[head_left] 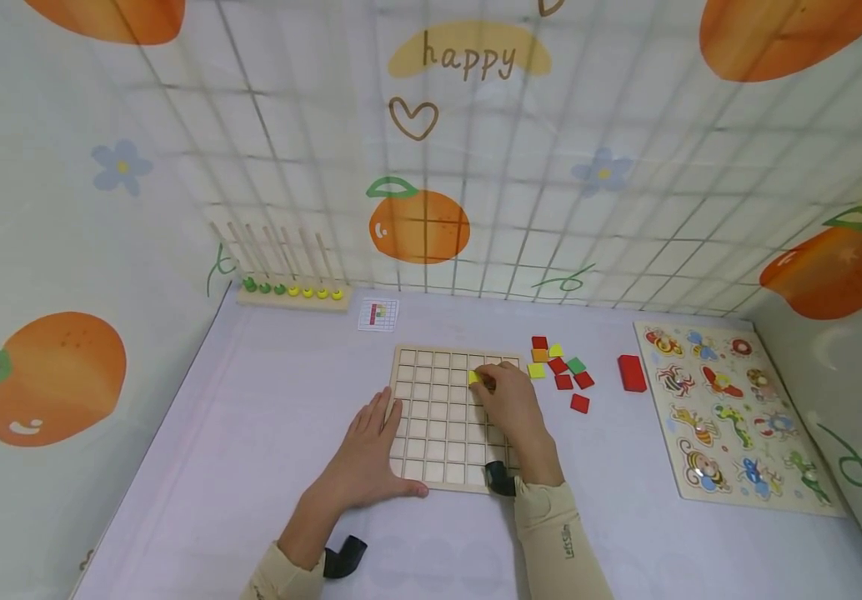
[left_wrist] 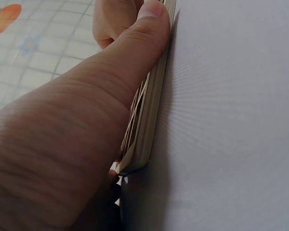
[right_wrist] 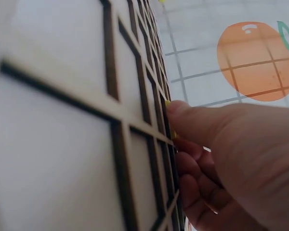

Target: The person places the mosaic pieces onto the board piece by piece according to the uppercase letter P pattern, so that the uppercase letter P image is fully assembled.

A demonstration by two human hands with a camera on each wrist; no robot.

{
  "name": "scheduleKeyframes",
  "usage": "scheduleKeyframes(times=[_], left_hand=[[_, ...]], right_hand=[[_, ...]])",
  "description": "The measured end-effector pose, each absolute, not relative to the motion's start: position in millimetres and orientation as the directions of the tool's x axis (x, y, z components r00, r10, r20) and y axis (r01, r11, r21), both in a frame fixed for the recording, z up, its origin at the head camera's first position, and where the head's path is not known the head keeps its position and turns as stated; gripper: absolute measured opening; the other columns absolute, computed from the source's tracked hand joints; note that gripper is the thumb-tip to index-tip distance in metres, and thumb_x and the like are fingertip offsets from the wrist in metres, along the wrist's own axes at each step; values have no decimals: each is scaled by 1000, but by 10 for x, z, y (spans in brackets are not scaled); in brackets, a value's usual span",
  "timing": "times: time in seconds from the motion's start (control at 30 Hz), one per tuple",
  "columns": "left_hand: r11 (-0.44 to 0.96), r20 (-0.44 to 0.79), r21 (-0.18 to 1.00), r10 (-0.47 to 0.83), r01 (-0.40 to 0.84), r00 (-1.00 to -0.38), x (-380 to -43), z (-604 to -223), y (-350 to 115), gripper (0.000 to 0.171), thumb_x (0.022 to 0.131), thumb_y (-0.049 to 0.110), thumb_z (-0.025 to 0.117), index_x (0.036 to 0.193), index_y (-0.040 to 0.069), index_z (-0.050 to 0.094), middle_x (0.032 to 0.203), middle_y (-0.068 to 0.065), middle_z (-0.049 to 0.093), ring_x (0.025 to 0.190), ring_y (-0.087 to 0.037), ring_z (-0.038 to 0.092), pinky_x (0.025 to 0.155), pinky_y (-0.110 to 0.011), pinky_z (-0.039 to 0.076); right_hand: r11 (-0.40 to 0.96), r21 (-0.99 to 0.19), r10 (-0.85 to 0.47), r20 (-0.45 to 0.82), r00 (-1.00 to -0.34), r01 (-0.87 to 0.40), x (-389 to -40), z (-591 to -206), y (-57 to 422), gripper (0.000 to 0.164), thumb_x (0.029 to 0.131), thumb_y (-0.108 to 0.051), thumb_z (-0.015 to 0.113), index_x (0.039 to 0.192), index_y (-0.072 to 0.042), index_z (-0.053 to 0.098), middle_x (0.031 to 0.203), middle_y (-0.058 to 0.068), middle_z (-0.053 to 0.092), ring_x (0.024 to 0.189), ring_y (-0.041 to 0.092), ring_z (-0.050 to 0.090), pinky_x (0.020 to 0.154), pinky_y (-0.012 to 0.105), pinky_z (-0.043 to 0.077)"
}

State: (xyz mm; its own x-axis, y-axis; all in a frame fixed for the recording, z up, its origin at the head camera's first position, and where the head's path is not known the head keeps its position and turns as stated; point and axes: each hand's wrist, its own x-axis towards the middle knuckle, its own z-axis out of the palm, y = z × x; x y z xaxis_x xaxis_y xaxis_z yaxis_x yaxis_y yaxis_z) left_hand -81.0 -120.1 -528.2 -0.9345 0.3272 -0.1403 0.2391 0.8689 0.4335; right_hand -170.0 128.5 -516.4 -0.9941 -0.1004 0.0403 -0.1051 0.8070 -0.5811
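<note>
A wooden grid board (head_left: pixel 437 432) with square cells lies in front of me on the table. My left hand (head_left: pixel 367 458) is spread around its near left corner, fingers along the left edge and thumb on the near edge. In the left wrist view the thumb (left_wrist: pixel 151 12) rests against the board's side. Between thumb and fingers, my right hand (head_left: pixel 512 404) pinches a yellow square tile (head_left: pixel 473 377) at the far right part of the grid. The right wrist view shows only slivers of this yellow tile (right_wrist: pixel 167 103) by the thumb; the fingers hide the rest.
Right of the board are scattered loose tiles: red (head_left: pixel 563 382), yellow (head_left: pixel 536 371), orange (head_left: pixel 539 355) and green (head_left: pixel 575 365). Farther right lie a red block (head_left: pixel 632 373) and an insect puzzle board (head_left: pixel 669 433). A pattern card (head_left: pixel 378 314) and a bead rack (head_left: pixel 296 304) stand behind.
</note>
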Motion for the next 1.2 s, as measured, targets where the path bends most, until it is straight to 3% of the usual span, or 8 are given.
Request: scheduleKeyframes(times=[0.43,0.67,0.93,1.2], left_hand=[[870,-142,435,321,232,-936,-822,-5304,-1211,142,62,83,76,164,5,16,174,-13,-1,161,-32,2,129,-53,17],[870,-134,430,324,240,-936,-836,-5321,-1210,143,61,85,75,164,5,15,173,-13,-2,161,-31,2,129,-53,16],[865,-147,448,322,227,-935,-810,-5314,-1205,142,61,83,77,164,5,16,173,-13,-3,161,-31,2,129,-52,15],[863,-141,442,337,246,-931,-815,-5320,-1224,142,63,84,76,164,5,15,173,-13,-5,161,-31,1,130,-52,14]], right_hand=[[802,-590,-124,-8,-992,-96,-1712,-5118,1317,33,92,-24,77,122,-9,74,101,8,68,89,22,58,82,38,54],[784,-614,-105,14,-994,-91,-1754,-5040,1494,38,94,-24,74,127,-5,72,105,12,70,93,26,63,82,42,58],[773,-633,68,52,-996,20,-1787,-5049,1824,44,98,-29,69,132,-1,68,111,19,68,102,33,65,86,47,56],[763,-625,288,100,-952,165,-1862,-5107,1948,42,98,-30,69,128,-1,70,101,19,64,92,31,58,75,39,54]])
